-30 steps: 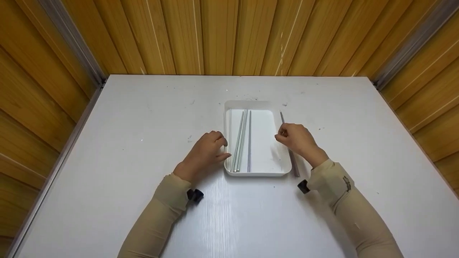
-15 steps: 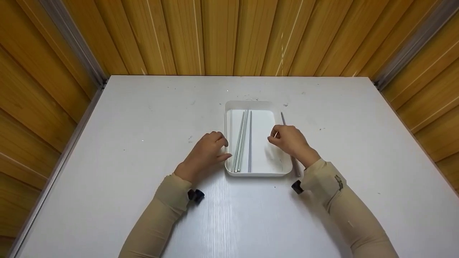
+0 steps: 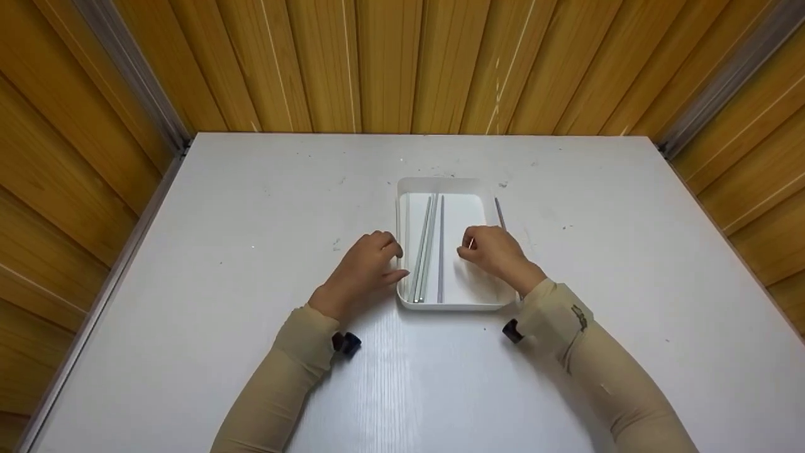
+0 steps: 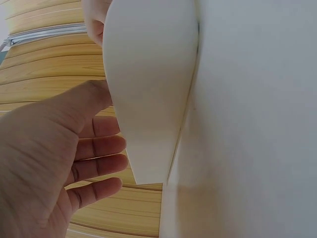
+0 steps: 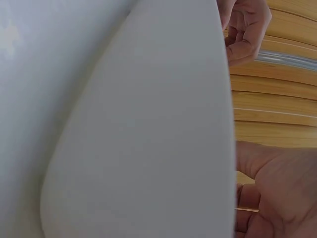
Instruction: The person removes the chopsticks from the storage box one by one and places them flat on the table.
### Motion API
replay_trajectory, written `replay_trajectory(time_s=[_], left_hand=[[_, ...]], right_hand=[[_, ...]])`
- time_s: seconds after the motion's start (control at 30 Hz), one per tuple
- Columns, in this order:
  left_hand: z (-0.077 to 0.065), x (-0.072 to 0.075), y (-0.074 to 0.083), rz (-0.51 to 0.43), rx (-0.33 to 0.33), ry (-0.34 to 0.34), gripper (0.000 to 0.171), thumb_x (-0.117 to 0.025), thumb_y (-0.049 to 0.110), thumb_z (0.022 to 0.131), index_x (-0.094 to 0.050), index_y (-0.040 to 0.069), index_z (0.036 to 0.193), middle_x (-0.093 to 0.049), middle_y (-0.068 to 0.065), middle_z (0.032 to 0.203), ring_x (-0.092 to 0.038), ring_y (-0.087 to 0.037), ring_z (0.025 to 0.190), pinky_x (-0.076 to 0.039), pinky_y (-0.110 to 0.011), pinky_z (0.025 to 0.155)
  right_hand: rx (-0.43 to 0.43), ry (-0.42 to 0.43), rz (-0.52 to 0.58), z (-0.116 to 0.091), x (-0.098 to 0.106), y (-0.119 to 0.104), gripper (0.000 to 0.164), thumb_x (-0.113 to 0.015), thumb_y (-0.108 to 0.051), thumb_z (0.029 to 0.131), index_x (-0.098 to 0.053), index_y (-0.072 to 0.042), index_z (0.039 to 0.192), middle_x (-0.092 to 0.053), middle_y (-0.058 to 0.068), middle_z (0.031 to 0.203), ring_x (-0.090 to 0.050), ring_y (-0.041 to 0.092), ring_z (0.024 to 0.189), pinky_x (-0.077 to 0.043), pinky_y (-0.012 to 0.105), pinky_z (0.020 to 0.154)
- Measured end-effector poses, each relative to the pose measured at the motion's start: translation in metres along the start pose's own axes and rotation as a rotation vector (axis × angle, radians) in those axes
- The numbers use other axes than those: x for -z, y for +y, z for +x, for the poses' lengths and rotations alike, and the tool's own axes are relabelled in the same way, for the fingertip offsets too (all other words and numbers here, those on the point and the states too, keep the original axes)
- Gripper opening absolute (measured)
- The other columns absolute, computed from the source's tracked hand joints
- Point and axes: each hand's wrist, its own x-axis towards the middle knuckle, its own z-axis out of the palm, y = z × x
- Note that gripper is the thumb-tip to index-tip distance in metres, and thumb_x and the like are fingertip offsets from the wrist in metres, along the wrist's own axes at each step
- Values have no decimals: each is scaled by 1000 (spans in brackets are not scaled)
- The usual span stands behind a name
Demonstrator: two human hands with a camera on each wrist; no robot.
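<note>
A white rectangular tray (image 3: 475, 306) stands on the table, with thin tapered sticks like chopsticks lying lengthwise in it. Pale green sticks (image 3: 425, 251) lie together on its left side; a purple-grey stick (image 3: 441, 251) lies apart, right of them. My left hand (image 3: 360, 265) is at the tray's left rim, fingers loosely bent and thumb apart from them. Over the right half of the tray is my right hand (image 3: 497, 251), fingers bent towards the thumb, with nothing seen between them. In the right wrist view, the tray wall (image 5: 148, 129) hides those fingertips.
Outside the tray's right wall, a darker purple-grey stick (image 3: 500, 212) lies on the white table (image 3: 283, 189), partly covered by my right hand and forearm. Wood-panelled walls (image 3: 383, 69) enclose the back and sides. Small specks mark the tabletop behind the tray.
My right hand has moved left from the tray's right rim to over its inside, nearer the purple-grey stick. The left hand and the sticks have stayed in place.
</note>
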Motion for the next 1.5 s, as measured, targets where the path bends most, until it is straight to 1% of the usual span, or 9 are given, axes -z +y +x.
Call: replay_trajectory(time_s=[0.17,0.43,0.7,0.8,0.9,1.07,1.5], left_hand=[[1,0,0,0,6,-5,28,-75,27,82,-64,3,93,-61,-6,94,-58,-23,85,-48,-35,77],[2,1,1,-8,7,-1,29,-77,26,80,-64,3,92,-61,-7,92,-58,-24,83,-49,-35,76],[1,-1,0,5,1,6,28,-76,27,81,-64,4,92,-61,-5,92,-57,-22,84,-49,-34,76],[1,-1,0,6,-3,18,28,-76,27,81,-64,4,91,-61,-5,92,-57,-21,84,-49,-34,75],[1,-1,0,7,-5,28,28,-77,27,80,-64,4,91,-61,-5,91,-57,-21,83,-49,-34,75],[1,-2,0,14,-12,30,28,-77,27,80,-64,4,90,-61,-5,91,-58,-21,83,-49,-34,75],[1,-1,-1,3,5,17,28,-76,27,81,-64,4,92,-60,-5,92,-57,-21,83,-48,-34,75]], right_hand=[[13,0,-13,2,-5,-4,21,-59,-25,87,-68,-6,91,-70,8,85,-58,20,74,-43,29,65],[32,-12,-38,6,-13,-10,20,-59,-25,87,-68,-7,90,-71,8,85,-60,22,74,-47,35,65],[-2,-35,-44,11,-22,-18,18,-60,-24,87,-67,-7,89,-70,11,89,-56,21,74,-48,37,69],[-9,-32,-45,13,-25,-20,17,-60,-22,86,-67,-7,87,-71,12,90,-58,23,77,-50,40,73],[-11,-28,-46,15,-27,-22,16,-60,-21,85,-66,-7,83,-71,11,88,-59,24,77,-51,41,74],[-22,-29,-61,17,-29,-24,17,-60,-22,85,-64,-7,78,-69,9,81,-57,22,73,-50,41,71],[-38,-36,-88,22,-35,-27,19,-61,-24,84,-64,-6,79,-69,10,81,-53,20,68,-49,39,65]])
